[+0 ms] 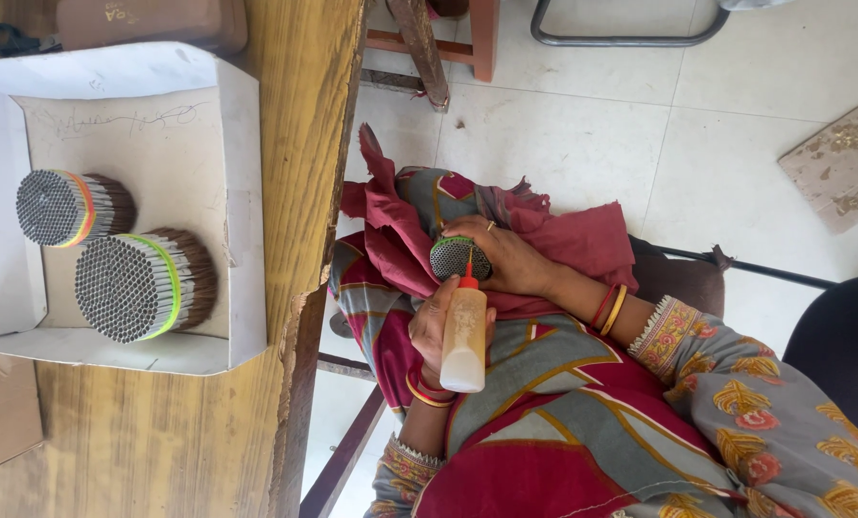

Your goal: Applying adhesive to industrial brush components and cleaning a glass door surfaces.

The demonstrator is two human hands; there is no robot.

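My right hand (515,259) is wrapped around a round bundle of thin grey tubes (456,257), held over my lap with its open end facing up. My left hand (431,331) grips a small translucent squeeze bottle (464,336) of pale liquid with a red nozzle. The nozzle tip touches the edge of the bundle's end face. Red and yellow bangles sit on both wrists. A dark red cloth (592,240) lies under the bundle on my patterned clothes.
On the wooden table (304,115) at left stands an open white cardboard box (242,192) with two banded tube bundles, a smaller one (69,208) and a larger one (136,285). Wooden furniture legs (424,48), a metal frame and a stone slab (836,165) are on the tiled floor. A dark chair (841,336) is at right.
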